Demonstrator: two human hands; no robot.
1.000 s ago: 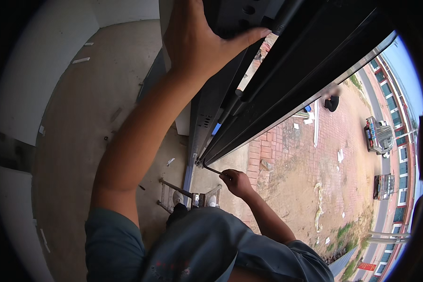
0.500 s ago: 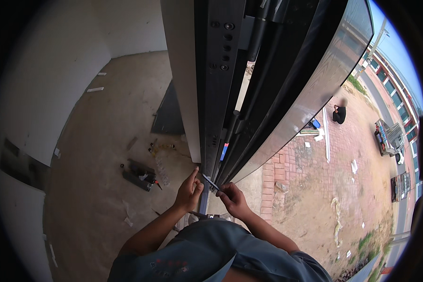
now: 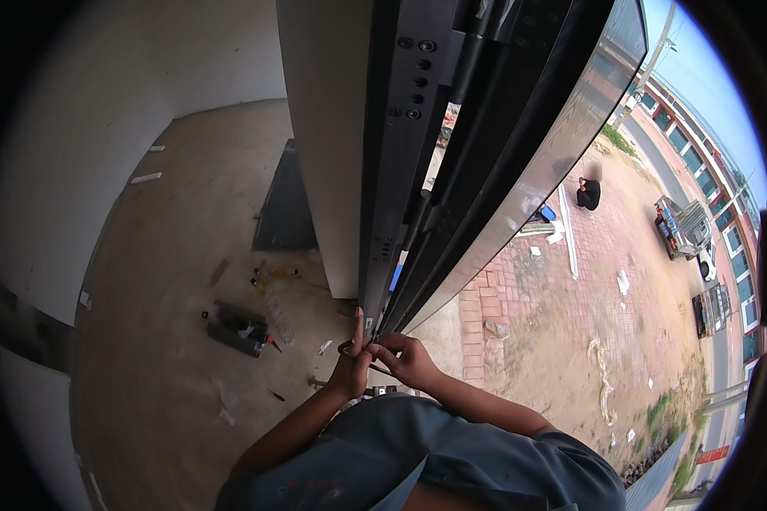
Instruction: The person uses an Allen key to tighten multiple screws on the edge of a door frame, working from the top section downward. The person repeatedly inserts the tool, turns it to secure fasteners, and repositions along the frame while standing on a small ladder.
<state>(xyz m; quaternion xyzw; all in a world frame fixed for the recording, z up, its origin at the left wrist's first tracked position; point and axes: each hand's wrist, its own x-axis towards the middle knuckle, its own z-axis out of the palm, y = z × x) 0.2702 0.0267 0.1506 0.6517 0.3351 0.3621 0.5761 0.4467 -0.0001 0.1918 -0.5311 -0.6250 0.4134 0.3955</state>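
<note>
A tall dark metal door frame (image 3: 379,268) with several screw holes rises in front of me. At its lower end my left hand (image 3: 349,366) has its index finger stretched up along the edge, thumb and other fingers curled. My right hand (image 3: 411,362) pinches right beside it, fingertips meeting the left thumb. Between them runs a thin dark strip (image 3: 384,371); one part curves at the left hand, another sticks out under the right. Its exact kind is hard to make out, and the fingers hide its middle. Glass (image 3: 562,162) slants away on the right.
On the indoor floor at left lie an open dark tool box (image 3: 237,330), a dark panel (image 3: 285,209) and loose scraps. Outside, a person in black (image 3: 588,192) crouches on the brick paving near a long white strip (image 3: 567,230). A small truck (image 3: 677,228) stands farther off.
My right hand has moved left to meet my left hand. The thin strip, earlier slanting straight between the hands, is now bunched at the fingers. The whole view has shifted slightly.
</note>
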